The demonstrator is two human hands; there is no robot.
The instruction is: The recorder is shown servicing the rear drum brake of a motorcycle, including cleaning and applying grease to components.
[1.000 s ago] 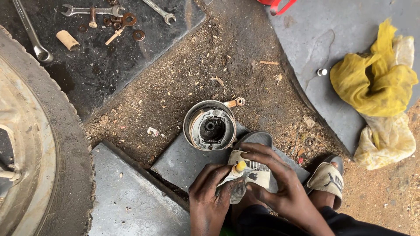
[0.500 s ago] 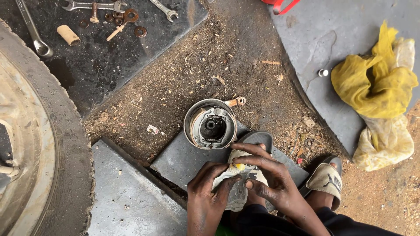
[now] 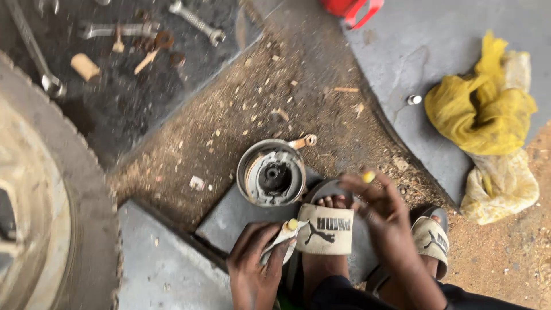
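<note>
Blurred downward view, motion smearing most edges. At the bottom, left hand (image 3: pixel 255 270) with fingers closed around a small pale tube (image 3: pixel 281 238) with a yellowish tip, held just beside the near sandal (image 3: pixel 324 228); tube body mostly hidden inside the grip, its kind hard to make out. Right hand (image 3: pixel 381 209) raised above the sandalled feet, thumb and forefinger pinched together on a tiny yellow cap (image 3: pixel 368 176), the other fingers loosely spread; wrist and forearm cut off by the lower edge. Just ahead of the toes, a round metal drum-shaped part (image 3: pixel 271 174), open side up, dark hub in the middle, a small lever poking out at its upper right, standing on the edge of a grey slab (image 3: pixel 235 215). Second sandal (image 3: pixel 430 238) partly covered by the right hand. At the left, a large tyre (image 3: pixel 86 218), only a curved section in frame. At the top left, spanners (image 3: pixel 195 20) and small rusty bits on a dark oily patch, too blurred to sort. At the top edge, a red object (image 3: pixel 353 8), mostly out of frame. At the right, a crumpled yellow cloth (image 3: pixel 482 109) on grey concrete, well apart from both hands. In between, bare gritty earth (image 3: pixel 275 92) strewn with chips and debris; outdoor ground, no walls visible.
</note>
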